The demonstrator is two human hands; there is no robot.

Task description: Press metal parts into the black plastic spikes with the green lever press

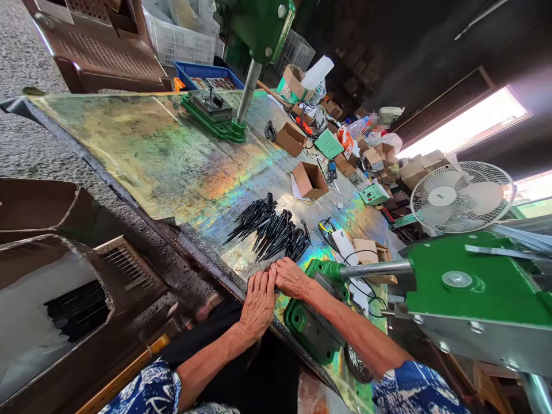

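My left hand (259,303) and my right hand (294,280) meet at the table's near edge, with fingers bent and fingertips together. Whatever they may hold between them is hidden by the fingers. Just beyond lies a pile of slim black pointed pieces (276,230), heaped in loose bundles on the worn table (172,155). One such piece lies a little apart on the pile's right. Close to my right wrist stands the green base (310,328) of a hand press, whose steel column (379,269) runs to a green head (478,276).
A second green press (215,118) stands at the far side. Beyond the pile are a small open cardboard box (309,179), a screwdriver-like blue tool (332,169) and a white fan (457,195). To the left below, an open carton (56,259) holds more black pieces.
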